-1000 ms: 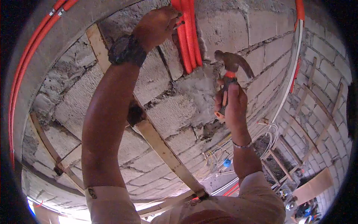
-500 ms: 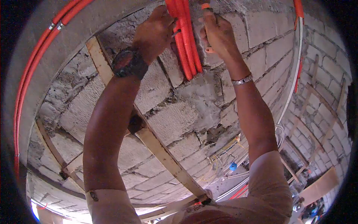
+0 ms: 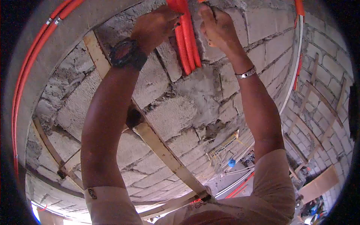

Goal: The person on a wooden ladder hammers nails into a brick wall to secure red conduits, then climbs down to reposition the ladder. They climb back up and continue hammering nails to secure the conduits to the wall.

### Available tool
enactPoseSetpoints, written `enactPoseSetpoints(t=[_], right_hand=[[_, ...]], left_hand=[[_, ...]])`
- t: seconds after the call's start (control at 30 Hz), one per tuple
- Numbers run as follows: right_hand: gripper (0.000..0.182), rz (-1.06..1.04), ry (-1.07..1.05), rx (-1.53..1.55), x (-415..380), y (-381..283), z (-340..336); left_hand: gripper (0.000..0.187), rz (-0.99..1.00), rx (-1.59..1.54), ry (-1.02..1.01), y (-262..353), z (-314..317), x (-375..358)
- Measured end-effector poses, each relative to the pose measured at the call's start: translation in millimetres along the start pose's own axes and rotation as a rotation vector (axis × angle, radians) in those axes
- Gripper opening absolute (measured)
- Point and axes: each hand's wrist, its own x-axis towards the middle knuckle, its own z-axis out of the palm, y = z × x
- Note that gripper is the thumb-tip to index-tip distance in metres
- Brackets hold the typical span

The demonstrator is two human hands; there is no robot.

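Both my arms reach up to a bundle of orange corrugated conduits (image 3: 187,41) that runs down a rough grey block wall (image 3: 176,112). My left hand (image 3: 157,23), with a dark watch on the wrist, is closed just left of the bundle and pinches a small dark piece (image 3: 177,24) against the conduit. My right hand (image 3: 216,26), a metal bracelet on its wrist, is a fist just right of the bundle at the frame's top. It grips the hammer, of which only an orange bit of handle (image 3: 205,1) shows.
A long wooden slat (image 3: 161,150) crosses the wall diagonally under my arms. Smooth orange pipes (image 3: 24,75) follow the concrete beam at left. A white conduit (image 3: 293,78) runs down the right. Loose wires and a blue item (image 3: 231,163) lie below, a board (image 3: 318,184) at lower right.
My right hand rose from beside the wall, where the whole hammer showed, to the top next to the conduits. My left hand stayed at the bundle.
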Motion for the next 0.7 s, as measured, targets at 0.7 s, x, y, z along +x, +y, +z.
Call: enactPoseSetpoints(t=[0.7], right_hand=[[0.035,0.184,0.072,0.416,-80,-30,8]], left_hand=[[0.024,-0.158,-0.307,-0.11,11,-14,-5]])
